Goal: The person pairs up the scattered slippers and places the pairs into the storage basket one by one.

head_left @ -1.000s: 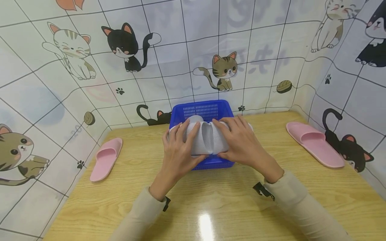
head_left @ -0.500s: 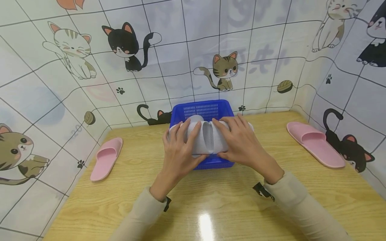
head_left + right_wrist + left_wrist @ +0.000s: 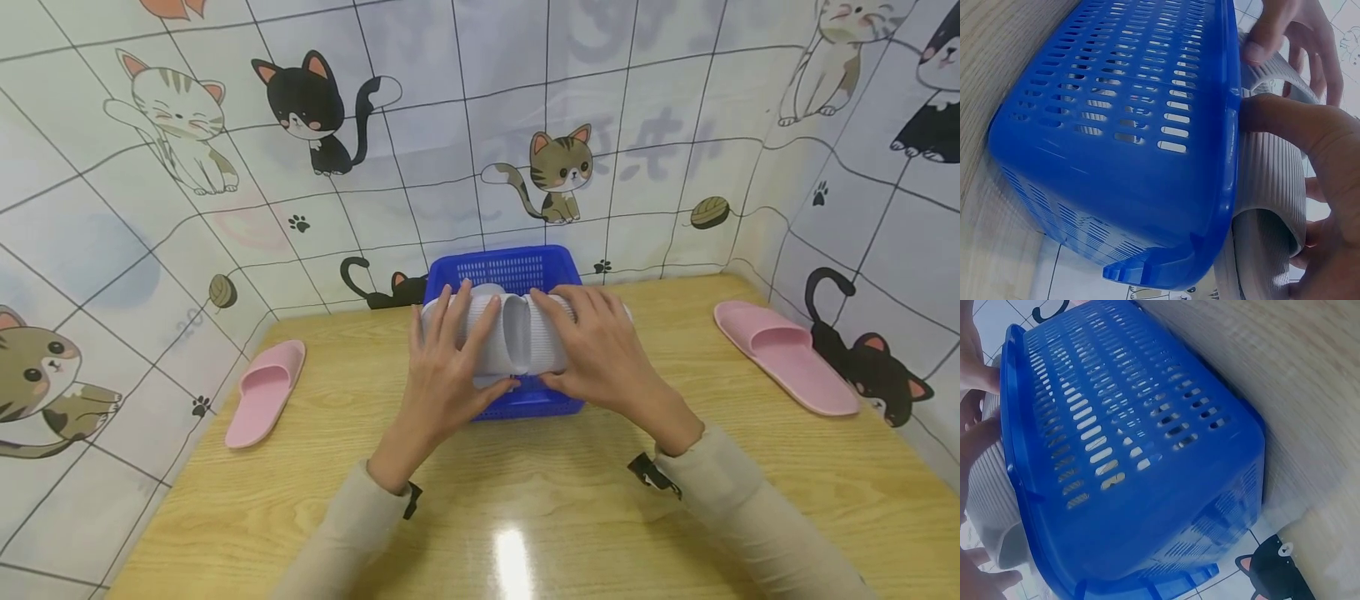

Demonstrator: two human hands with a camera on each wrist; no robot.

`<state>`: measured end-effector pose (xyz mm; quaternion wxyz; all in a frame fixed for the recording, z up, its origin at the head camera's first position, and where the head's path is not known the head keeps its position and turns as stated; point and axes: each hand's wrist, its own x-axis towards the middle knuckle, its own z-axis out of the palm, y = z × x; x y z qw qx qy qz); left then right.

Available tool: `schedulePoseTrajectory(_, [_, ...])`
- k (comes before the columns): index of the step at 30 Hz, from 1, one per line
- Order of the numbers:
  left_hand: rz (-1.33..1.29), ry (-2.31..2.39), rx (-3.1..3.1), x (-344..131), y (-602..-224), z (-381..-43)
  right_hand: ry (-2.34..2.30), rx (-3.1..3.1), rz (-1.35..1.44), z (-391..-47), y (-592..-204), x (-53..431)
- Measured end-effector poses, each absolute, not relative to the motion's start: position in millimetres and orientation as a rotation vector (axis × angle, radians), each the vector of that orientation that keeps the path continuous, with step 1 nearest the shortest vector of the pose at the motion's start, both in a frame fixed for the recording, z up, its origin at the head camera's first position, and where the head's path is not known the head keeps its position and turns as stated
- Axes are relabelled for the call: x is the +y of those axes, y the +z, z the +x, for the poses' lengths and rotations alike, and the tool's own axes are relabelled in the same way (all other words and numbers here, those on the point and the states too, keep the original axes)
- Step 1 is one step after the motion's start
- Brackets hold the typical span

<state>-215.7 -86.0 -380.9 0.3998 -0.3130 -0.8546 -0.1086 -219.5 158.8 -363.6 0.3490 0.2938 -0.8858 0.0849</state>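
Two light grey slippers with ribbed straps lie across the top of a blue plastic basket (image 3: 536, 402). My left hand (image 3: 446, 367) spans the left slipper (image 3: 491, 346), thumb at the near side and fingers over the strap. The right slipper (image 3: 546, 342) is gripped by my right hand (image 3: 603, 342), its thumb near the basket's front rim. The strap openings face each other in the middle. In the right wrist view, the ribbed strap (image 3: 1272, 169) sits right at the basket rim. Another rounded grey piece (image 3: 489, 290) shows behind the left slipper. The basket's inside is mostly hidden.
One pink slipper (image 3: 266, 392) lies at the left of the wooden table (image 3: 517, 492), another pink slipper (image 3: 783, 354) at the right. A wall covering (image 3: 480, 125) with cat drawings and grid lines rises behind and on both sides.
The left fingers have straightened and lifted a little over the left slipper. Both grey slippers sit slightly farther back. The right hand has hardly moved.
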Motion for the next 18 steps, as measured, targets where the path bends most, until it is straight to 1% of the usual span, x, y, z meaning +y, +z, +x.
schedulePoseTrajectory(4, [-0.757,-0.402,-2.108,-94,-378,-221,0.253,-2.297,0.722,-221,-364,160])
schedulePoseTrajectory(9, [-0.589,-0.634,-2.046,-113,-378,-237,0.338,-2.304,0.656,-224,-362,164])
schedulePoseTrajectory(14, [-0.456,-0.878,-2.141,-132,-385,-252,0.431,-2.318,0.586,-224,-362,165])
schedulePoseTrajectory(18, [-0.411,-1.08,-2.212,-140,-391,-259,0.483,-2.35,0.516,-226,-363,165])
